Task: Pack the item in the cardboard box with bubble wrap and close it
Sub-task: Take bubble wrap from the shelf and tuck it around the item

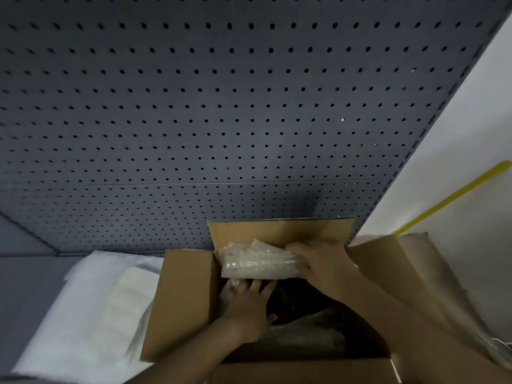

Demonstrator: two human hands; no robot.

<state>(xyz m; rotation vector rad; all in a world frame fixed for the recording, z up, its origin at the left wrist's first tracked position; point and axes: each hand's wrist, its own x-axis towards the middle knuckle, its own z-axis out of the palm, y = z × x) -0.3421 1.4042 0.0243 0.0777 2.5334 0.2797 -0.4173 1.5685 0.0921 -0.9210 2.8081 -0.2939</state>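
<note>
An open cardboard box (182, 300) stands low in the middle of the head view with its flaps spread outward. A clear bundle of bubble wrap (255, 263) lies across the far side of the box's opening. My right hand (324, 261) grips the right end of this bundle. My left hand (246, 306) reaches down inside the box, fingers spread and pressing on more wrap in the dark interior. What the wrap covers is hidden.
A dark grey pegboard wall (221, 106) rises just behind the box. White foam sheets (91, 309) lie to the left of the box. More sheet material (432, 267) lies on the right, under a white wall with a yellow strip (454, 195).
</note>
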